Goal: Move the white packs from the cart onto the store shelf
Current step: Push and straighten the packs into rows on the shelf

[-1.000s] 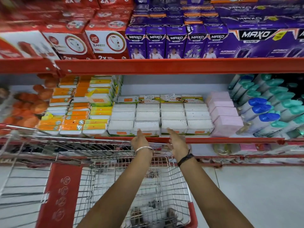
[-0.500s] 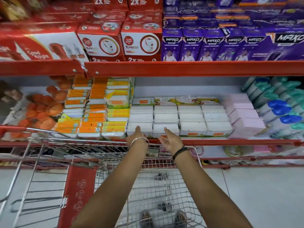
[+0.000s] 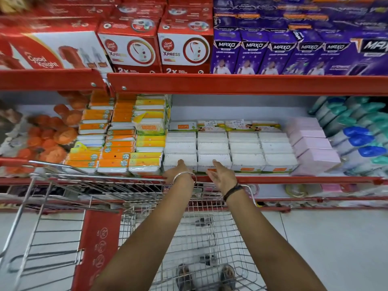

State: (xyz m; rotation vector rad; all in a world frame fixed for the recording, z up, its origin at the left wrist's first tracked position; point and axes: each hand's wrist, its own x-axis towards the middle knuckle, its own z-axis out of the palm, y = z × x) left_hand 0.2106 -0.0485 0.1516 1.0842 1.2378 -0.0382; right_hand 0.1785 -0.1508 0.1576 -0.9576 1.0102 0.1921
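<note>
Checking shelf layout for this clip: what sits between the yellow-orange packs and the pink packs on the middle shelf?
In the head view, only the block of white packs fills that stretch, four columns wide, with both hands' fingertips at its front left.

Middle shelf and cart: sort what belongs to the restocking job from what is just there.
Part of the job:
- white packs in rows
- red-edged middle store shelf
- wire shopping cart
- left hand and right hand, at the front packs

Just there:
- orange and yellow packs
- pink boxes
- blue- and green-capped bottles
- red Good Knight boxes
- purple Maxo boxes
</note>
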